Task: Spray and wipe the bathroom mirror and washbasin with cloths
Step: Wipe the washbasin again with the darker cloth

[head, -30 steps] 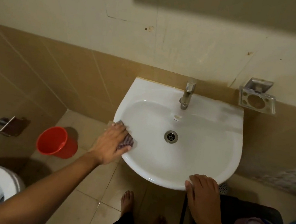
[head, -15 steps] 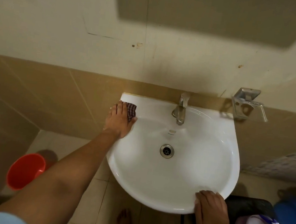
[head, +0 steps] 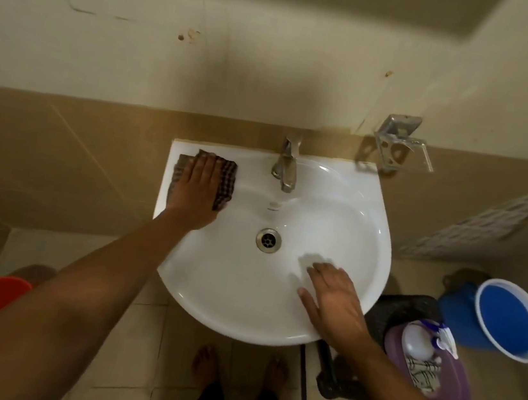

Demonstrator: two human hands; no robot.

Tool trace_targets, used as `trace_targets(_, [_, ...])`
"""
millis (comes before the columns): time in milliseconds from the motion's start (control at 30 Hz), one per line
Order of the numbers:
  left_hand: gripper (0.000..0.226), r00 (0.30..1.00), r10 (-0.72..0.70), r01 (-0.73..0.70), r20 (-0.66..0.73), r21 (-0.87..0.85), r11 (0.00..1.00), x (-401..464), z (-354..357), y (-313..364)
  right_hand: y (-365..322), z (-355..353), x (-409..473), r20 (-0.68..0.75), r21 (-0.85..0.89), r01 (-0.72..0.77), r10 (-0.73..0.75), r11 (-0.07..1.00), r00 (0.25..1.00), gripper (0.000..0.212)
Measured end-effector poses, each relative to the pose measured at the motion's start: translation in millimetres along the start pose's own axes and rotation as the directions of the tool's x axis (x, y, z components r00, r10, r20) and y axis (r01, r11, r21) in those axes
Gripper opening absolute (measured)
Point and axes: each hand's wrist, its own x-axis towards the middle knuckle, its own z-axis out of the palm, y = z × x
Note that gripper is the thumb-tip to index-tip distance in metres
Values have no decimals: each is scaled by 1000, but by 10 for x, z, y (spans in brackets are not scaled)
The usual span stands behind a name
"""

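I have the left hand [head: 197, 187] flat on the checked cloth [head: 226, 183], pressing it onto the back-left corner of the washbasin [head: 351, 191], on the flat ledge just left of the tap [head: 285, 169]. Its grip is a spread palm pinning the cloth, not a closed fist. The right hand [head: 333, 301] lies open and empty inside the bowl near the front-right rim, fingers splayed toward the drain [head: 268, 240] — it holds nothing that I can see.

I judge the step in hand to be wiping the basin ledge. The mirror is not in view, so I cannot tell its state. The next move, as I read it, calls for sweeping the cloth along the back edge around the tap base, then down into the bowl.

At the right, beside the basin, a spray bottle [head: 422, 341] rests in a purple tub [head: 452, 389] — its label is too blurred to read. No other writing is legible.
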Motion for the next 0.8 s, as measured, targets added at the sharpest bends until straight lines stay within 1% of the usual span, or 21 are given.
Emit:
trace_targets(100, [86, 1000, 11, -11, 4, 31, 999, -257, 99, 21, -11, -2, 262, 28, -21, 45, -44, 999, 999, 63])
trace_targets(200, [88, 994, 19, -26, 105, 73, 997, -610, 160, 130, 45, 8, 403, 117, 14, 52, -54, 999, 992, 75])
trace_targets(233, [86, 988, 24, -41, 152, 105, 994, -719, 195, 179, 72, 22, 414, 149, 25, 67, -70, 997, 986, 79])
trace_targets(300, [77, 940, -32, -23, 339, 157, 987, -870, 221, 343, 132, 65, 391, 170, 40, 104, -109, 994, 979, 80])
trace_targets(333, [76, 910, -71, 11, 409, 148, 989, -924, 196, 438, 170, 86, 364, 177, 46, 114, -121, 992, 977, 79])
trace_targets(400, [78, 865, -119, 79, 488, 102, 992, -1026, 141, 621, 226, 119, 317, 184, 78, 117, -130, 990, 974, 78])
trace_targets(500, [86, 805, -89, 102, 587, 11, 995, -1223, 125, 1025, 250, 137, 293, 118, 142, 152, -169, 978, 978, 67])
trace_targets(567, [92, 773, -17, 92, 634, -86, 992, -1310, 103, 1427, 315, 144, 284, 1, 163, 199, -202, 966, 979, 54])
trace_targets(633, [101, 736, 74, 91, 673, -206, 974, -1289, 57, 1819, 437, 134, 269, -85, 158, 218, -207, 963, 975, 44])
trace_targets(667, [101, 726, 108, 96, 679, -256, 962, -1259, 46, 1972, 519, 126, 265, -96, 144, 214, -202, 966, 975, 41])
trace_targets(700, [97, 725, 135, 104, 676, -301, 948, -1221, 60, 2069, 607, 115, 262, -91, 131, 205, -194, 970, 977, 39])
trace_targets(733, [91, 741, 157, 102, 653, -340, 935, -1198, 76, 2083, 688, 112, 262, -88, 121, 199, -189, 973, 978, 36])
trace_targets(767, [86, 775, 173, 72, 607, -358, 931, -1191, 108, 2014, 751, 106, 264, -92, 115, 201, -191, 973, 977, 34])
trace_targets(800, [86, 811, 170, 33, 560, -333, 942, -1192, 149, 1877, 808, 107, 269, -101, 112, 214, -203, 970, 974, 31])
